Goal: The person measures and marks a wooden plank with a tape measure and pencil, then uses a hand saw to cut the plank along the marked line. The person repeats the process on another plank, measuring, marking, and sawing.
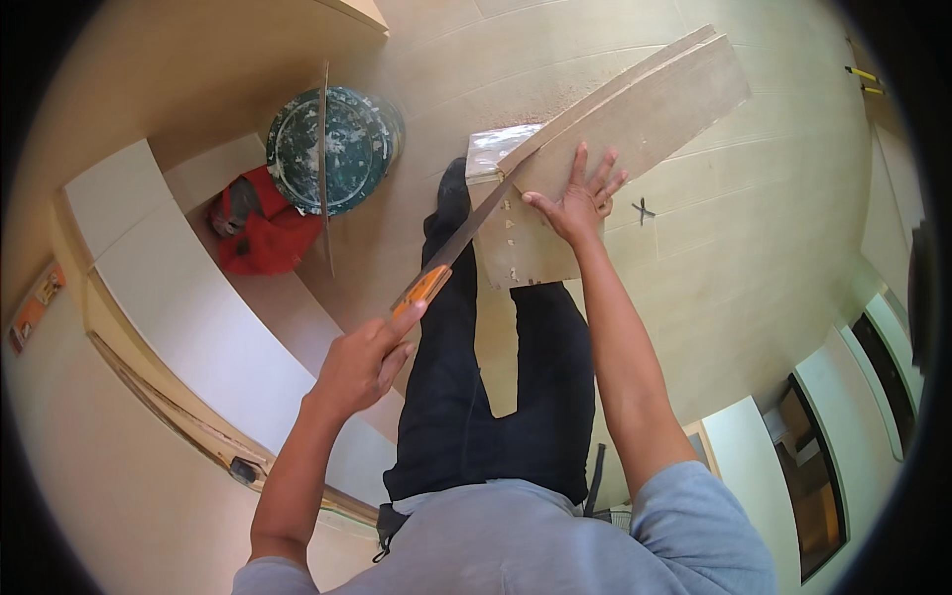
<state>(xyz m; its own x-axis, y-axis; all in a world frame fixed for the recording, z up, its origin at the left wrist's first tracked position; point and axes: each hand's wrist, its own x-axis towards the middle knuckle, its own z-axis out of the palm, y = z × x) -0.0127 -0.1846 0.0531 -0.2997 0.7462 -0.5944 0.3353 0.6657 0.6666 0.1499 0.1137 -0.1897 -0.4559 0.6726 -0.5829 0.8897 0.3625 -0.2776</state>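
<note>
My left hand (362, 362) is closed on the orange handle of a handsaw (424, 290), whose long blade slants up and right against the edge of a pale wooden board (674, 99). Another strip of board runs along that edge. My right hand (577, 203) lies on the board with fingers spread, the thumb near the blade. Under the board is a wooden support (521, 258) with a shiny, whitish top part, set across my dark-trousered legs. Fine sawdust is scattered on the floor just beyond it.
A paint-splattered green bucket (352, 149) with a thin strip across it stands upper left beside a red bag (258, 238). Long white panels (178, 288) run down the left. A dark X-shaped thing (643, 210) lies on the floor; yellow-handled tools (861, 76) show far right.
</note>
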